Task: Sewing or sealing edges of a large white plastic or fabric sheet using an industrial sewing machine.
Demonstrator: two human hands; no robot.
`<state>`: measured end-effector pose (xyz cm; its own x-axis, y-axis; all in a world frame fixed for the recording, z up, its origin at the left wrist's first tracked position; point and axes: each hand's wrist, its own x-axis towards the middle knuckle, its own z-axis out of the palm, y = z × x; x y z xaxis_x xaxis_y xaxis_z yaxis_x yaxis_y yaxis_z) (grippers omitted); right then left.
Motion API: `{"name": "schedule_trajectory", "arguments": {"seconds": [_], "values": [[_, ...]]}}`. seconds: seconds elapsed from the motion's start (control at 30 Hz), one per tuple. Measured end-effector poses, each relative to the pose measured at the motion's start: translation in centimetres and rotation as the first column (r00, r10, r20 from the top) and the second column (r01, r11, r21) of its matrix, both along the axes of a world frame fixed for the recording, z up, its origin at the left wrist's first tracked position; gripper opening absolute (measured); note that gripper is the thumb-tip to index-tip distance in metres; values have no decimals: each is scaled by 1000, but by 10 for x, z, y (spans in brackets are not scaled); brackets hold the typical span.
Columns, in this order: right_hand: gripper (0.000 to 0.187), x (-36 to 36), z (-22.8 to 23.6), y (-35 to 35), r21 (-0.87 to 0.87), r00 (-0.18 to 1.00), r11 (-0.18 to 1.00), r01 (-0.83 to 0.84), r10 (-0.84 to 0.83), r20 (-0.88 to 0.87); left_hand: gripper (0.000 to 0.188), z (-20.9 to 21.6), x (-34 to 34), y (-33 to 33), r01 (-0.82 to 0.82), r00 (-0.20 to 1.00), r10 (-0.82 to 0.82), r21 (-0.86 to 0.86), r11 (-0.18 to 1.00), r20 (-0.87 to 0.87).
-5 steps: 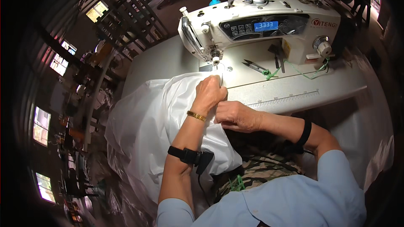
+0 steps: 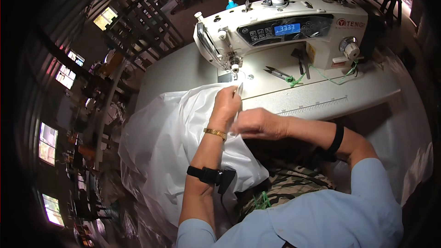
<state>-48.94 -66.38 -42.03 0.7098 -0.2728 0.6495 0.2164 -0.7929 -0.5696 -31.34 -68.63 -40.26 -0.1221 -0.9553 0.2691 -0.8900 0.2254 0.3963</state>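
The white sheet (image 2: 161, 128) lies over the near left part of the worktop (image 2: 167, 71) and drops past the near edge in loose folds, down along the person's left forearm and toward the lap. Its upper border runs toward the sewing machine (image 2: 285, 9), up to just in front of the presser foot (image 2: 235, 76).

The left hand (image 2: 226, 104) is at that border, near the foot, thumb and fingers pinching the sheet. A narrow fold stands up just beyond the fingertips — between them and the foot — while the bulk of the sheet spreads to the left of the grip and beneath the wrist.

The right hand (image 2: 259, 124) is by the worktop's near edge, just beside the left wrist. Its fingers are curled in at the sheet's right margin, but they are blurred — I cannot tell whether they pinch it. Most of the sheet lies to the left of this hand.

Toward the back of the worktop, under the machine's arm, lie snips (image 2: 277, 72) with green thread (image 2: 333, 81) beside them, and a dark tool (image 2: 301, 62). A ruler scale (image 2: 317, 105) runs along the near edge, right of the hands.
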Motion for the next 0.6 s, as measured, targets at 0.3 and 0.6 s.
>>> {"name": "schedule_trajectory", "arguments": {"seconds": [0.3, 0.6], "values": [[19, 10, -5, -91, -282, 684, 703, 653, -707, -177, 33, -5, 17, -8, 258, 513, 249, 425, 868, -821], [17, 14, 0, -111, -117, 776, 841, 528, -534, -336, 34, 7, 8, 5, 297, 396, 283, 413, 861, -874]]}}
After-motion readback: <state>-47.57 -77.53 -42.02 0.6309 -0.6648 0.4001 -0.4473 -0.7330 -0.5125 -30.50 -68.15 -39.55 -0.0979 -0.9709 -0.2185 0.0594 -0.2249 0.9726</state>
